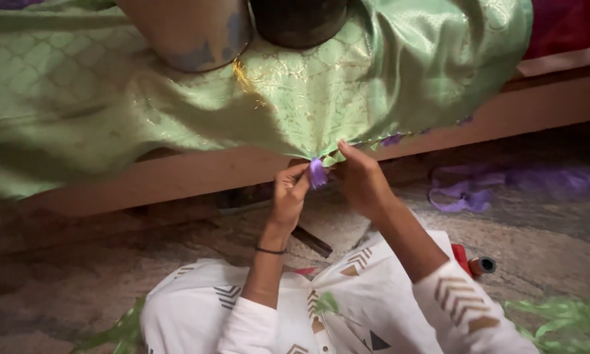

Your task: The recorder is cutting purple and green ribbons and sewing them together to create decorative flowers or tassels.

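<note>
Green brocade cloth (347, 92) over wooden ledge (177, 177), left hand (288, 196) and right hand (360, 180) fingers pinching purple tassel (317, 174) at hem

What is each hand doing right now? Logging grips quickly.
Left hand: closed, pinching the purple tassel.
Right hand: closed, pinching the green cloth's edge.

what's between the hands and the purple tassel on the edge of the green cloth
Nothing visible. The left hand pinches the purple tassel directly, and the right hand grips the edge of the green cloth right beside it. The two pots sit farther back on the cloth, away from the hands.
</note>
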